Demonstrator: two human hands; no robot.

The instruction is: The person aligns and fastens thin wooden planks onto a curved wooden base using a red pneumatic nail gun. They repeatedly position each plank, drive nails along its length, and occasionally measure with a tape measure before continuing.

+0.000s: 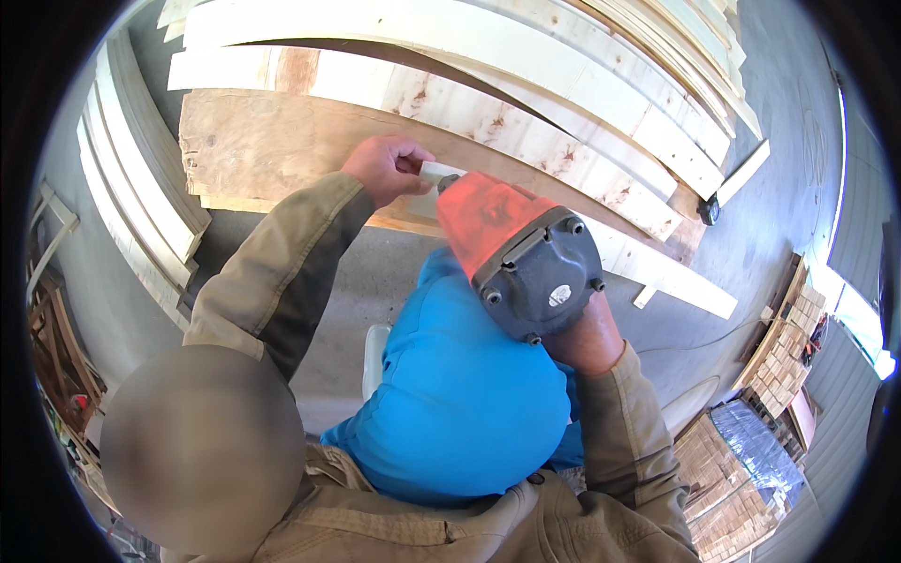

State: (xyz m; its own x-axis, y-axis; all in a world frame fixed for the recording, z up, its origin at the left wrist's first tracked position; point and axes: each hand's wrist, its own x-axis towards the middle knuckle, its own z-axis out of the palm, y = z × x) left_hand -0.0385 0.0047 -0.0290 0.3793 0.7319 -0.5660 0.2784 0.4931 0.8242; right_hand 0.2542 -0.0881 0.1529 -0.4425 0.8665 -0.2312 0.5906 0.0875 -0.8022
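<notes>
My right hand (589,340) is wrapped round an orange-and-black nail gun (526,253), whose large body hides most of the fingers. The gun's nose rests at the near end of a pale wooden strip (657,270), which runs behind the tool and out to the right. My left hand (387,169) pinches that strip's end with thumb and fingers, close beside the nose. Beneath lies a brown plywood panel (272,141), and a long pale board (441,105) lies along its far side. Blue cloth (460,394) covers my leg under the gun.
More long boards (601,75) are stacked at the far side. Another stack of boards (131,188) stands at the left. Piles of small wood blocks (723,469) sit at the lower right, partly wrapped in plastic. A thin hose (699,349) crosses the grey floor at the right.
</notes>
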